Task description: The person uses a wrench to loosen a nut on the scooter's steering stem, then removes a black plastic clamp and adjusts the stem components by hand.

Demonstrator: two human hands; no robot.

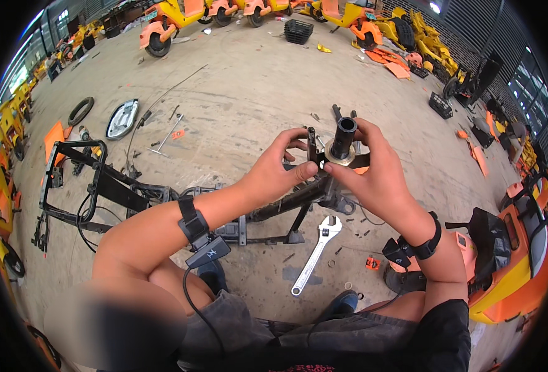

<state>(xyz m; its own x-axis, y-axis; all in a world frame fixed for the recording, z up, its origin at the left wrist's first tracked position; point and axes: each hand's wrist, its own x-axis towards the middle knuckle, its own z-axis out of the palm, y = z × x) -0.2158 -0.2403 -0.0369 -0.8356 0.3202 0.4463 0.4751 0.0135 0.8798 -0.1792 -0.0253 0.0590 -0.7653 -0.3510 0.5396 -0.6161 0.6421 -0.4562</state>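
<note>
Grey shorts [249, 319] across the lower edge, cut off there, beside a blurred patch [113, 328] too smeared to read. On the floor between dark shoes [345, 302], a silver wrench [314, 259], head end away from the body. Above it, between both hands, an upright black tube [344, 133], open end up, with a pale ring at its foot. Right hand [376, 161] wrapped round the tube, with fingers largely hidden behind. Left hand [277, 164] curled on a dark bracket [311, 144] just beside it. Impossible to tell, behind the thumbs, whether joined to the black frame [264, 212] beneath. At right, on an orange scooter [503, 290], a crumpled black bag [492, 239], contents hidden. Farther off, a silver-lined shell [122, 118], hollow side up, with fittings hard to make out, near a tyre [81, 111]. Beyond, a black basket [440, 105] and a second basket [298, 31], too dark inside to read. Farthest, parked scooters [178, 15], cropped by the top edge, and heaped yellow panels [413, 31].
</note>
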